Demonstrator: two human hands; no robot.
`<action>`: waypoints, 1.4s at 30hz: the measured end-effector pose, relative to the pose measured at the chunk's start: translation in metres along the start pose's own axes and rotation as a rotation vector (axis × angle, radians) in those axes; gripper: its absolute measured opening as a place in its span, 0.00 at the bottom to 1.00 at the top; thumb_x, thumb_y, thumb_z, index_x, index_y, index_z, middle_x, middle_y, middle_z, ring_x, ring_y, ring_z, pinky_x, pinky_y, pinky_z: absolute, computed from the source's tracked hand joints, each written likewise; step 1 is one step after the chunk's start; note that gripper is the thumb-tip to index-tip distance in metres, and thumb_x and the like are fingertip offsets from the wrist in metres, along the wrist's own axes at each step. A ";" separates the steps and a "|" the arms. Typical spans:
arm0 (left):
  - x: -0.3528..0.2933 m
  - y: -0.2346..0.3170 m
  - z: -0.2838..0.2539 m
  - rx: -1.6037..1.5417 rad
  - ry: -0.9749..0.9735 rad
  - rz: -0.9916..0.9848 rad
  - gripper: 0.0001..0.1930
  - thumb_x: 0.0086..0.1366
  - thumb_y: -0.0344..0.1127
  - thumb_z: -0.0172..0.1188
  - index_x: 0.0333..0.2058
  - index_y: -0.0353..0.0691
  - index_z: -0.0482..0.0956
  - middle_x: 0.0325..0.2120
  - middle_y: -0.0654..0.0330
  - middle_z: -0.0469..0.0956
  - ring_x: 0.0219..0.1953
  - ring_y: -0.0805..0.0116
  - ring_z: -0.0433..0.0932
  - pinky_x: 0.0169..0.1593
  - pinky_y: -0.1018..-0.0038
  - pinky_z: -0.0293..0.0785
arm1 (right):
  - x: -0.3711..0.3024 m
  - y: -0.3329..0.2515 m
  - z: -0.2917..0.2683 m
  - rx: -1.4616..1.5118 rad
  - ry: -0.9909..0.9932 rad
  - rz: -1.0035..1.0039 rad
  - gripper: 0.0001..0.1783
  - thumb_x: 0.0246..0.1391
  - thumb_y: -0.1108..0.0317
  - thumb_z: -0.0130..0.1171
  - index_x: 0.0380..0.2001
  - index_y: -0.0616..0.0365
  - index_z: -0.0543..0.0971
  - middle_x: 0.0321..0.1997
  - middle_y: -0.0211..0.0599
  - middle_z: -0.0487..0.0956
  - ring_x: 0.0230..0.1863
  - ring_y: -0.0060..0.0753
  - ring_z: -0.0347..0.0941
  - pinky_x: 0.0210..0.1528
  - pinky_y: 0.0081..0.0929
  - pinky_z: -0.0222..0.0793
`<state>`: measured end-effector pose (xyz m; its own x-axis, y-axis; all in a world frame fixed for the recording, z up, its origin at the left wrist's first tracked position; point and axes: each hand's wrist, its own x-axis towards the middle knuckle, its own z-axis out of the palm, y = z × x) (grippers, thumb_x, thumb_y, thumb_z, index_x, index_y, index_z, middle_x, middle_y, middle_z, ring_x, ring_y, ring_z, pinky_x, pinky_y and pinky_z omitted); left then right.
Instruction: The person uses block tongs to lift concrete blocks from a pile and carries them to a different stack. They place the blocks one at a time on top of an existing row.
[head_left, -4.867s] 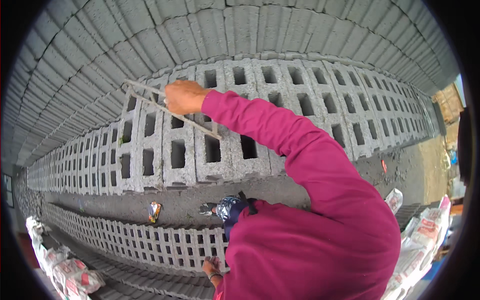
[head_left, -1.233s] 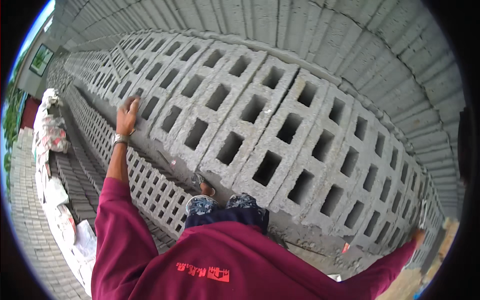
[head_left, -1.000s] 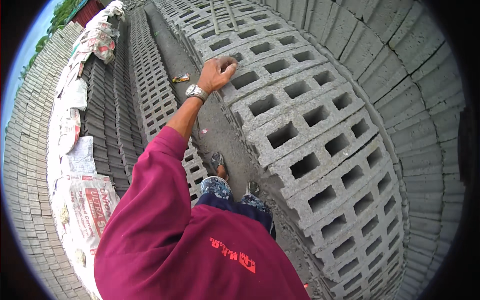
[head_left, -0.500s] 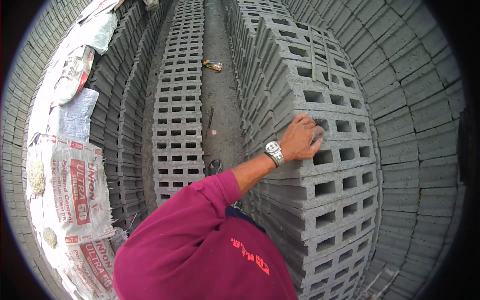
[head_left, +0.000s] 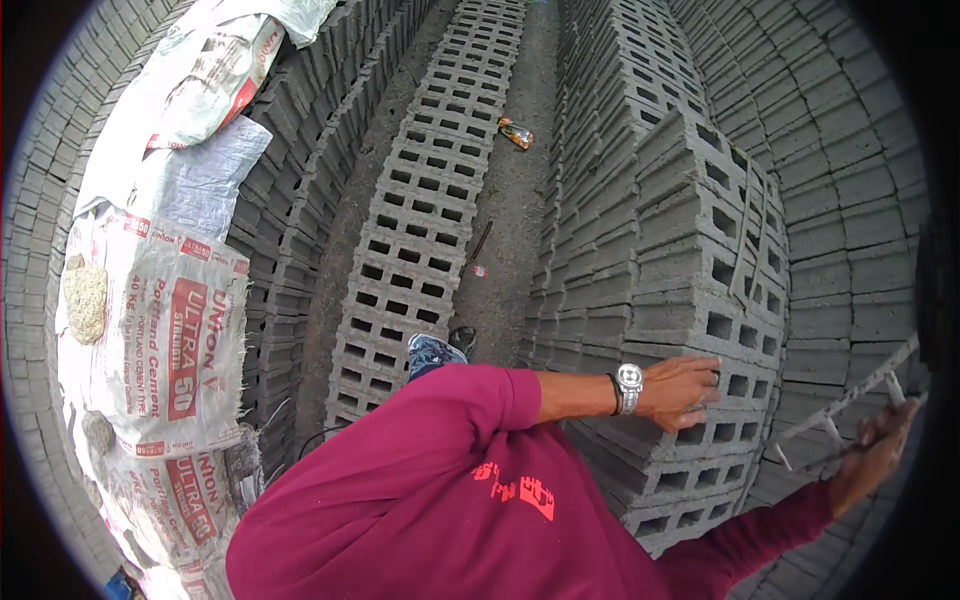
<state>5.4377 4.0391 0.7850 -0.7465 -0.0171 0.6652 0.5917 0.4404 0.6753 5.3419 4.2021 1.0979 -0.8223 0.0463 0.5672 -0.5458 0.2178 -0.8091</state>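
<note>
My left hand (head_left: 682, 392), with a metal watch (head_left: 629, 388) on its wrist, rests on the near part of a long stack of grey hollow concrete blocks (head_left: 668, 275). Its fingers curl over the edge of a block at the holes. At the far right, my right hand (head_left: 880, 445) grips a pale ladder-like frame (head_left: 832, 412) made of thin bars. The frame is beside the stack, tilted up to the right. Part of it is lost at the dark rim.
Thin pale strips (head_left: 745, 235) lie across the stack's top. Left of it runs an aisle with a colourful wrapper (head_left: 516, 132) and a low row of hollow blocks (head_left: 410, 215). Cement sacks (head_left: 150, 340) with stones cover another stack at left. A block wall (head_left: 840, 190) rises at right.
The view has swung, and the aisle now slants. My right hand has come into view with the ladder-like frame, raised from the lower right. My left hand stays on the blocks.
</note>
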 end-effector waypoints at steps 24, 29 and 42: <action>-0.096 -0.325 -0.217 -0.301 1.095 -1.408 0.29 0.74 0.58 0.42 0.26 0.38 0.75 0.13 0.66 0.68 0.13 0.76 0.64 0.18 0.78 0.61 | -0.194 0.343 0.610 0.501 -0.943 1.207 0.28 0.58 0.44 0.62 0.32 0.65 0.78 0.17 0.25 0.68 0.16 0.19 0.64 0.16 0.23 0.58; -0.068 -0.399 -0.234 -0.227 1.131 -1.520 0.28 0.73 0.57 0.45 0.22 0.40 0.72 0.10 0.70 0.62 0.08 0.78 0.57 0.12 0.77 0.51 | -0.165 0.408 0.641 0.245 -1.209 1.357 0.33 0.56 0.35 0.59 0.36 0.60 0.83 0.28 0.29 0.76 0.26 0.24 0.73 0.33 0.22 0.68; -0.093 -0.539 -0.231 -0.456 0.783 -1.648 0.27 0.73 0.54 0.48 0.23 0.37 0.77 0.13 0.65 0.71 0.16 0.76 0.67 0.21 0.74 0.61 | -0.197 0.533 0.669 0.431 -1.085 2.076 0.32 0.61 0.35 0.51 0.34 0.58 0.76 0.12 0.28 0.68 0.08 0.22 0.56 0.12 0.25 0.49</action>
<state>5.2590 3.5958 0.4326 -0.3652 -0.5289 -0.7661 -0.3562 -0.6809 0.6399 5.1056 3.6563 0.4518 0.2054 -0.5022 -0.8400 0.9010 0.4321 -0.0379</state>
